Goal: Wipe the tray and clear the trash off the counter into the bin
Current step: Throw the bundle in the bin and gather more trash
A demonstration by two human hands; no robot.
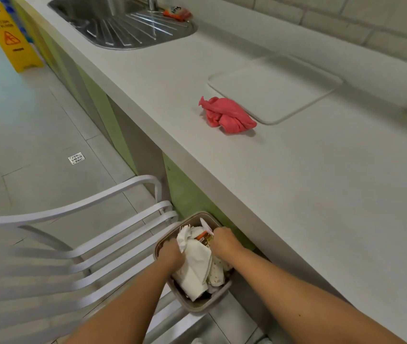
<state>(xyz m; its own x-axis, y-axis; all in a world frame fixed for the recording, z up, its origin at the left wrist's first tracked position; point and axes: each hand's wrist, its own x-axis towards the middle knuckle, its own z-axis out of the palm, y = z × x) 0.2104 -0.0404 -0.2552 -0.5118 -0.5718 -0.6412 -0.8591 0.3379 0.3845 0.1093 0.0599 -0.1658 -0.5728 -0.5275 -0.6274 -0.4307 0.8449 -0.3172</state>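
The left hand (170, 252) is down inside the bin (197, 307), its fingers closed on a wad of crumpled white paper (195, 266) that fills the middle of the bin. Just beside it, on the other side of the paper, the right hand (224, 240) has its fingers bent down onto the trash; the fingertips are buried among orange-printed wrappers (203, 236), so I cannot tell whether it grips or only presses. The bin stands on the floor under both hands, tucked against the green cabinet front below the counter (297, 194).

Beyond the right hand and up on the counter lies a bunched pink cloth (227, 115), touching the near corner of the pale tray (274, 88), which sits flat further out still. Far past the hands, a steel sink (123, 21) is set into the counter, with an orange packet (177, 13) on its drainer. To the outside of the left hand stands a white slatted chair (73, 244), and well beyond that a yellow caution sign (11, 36) on the floor.
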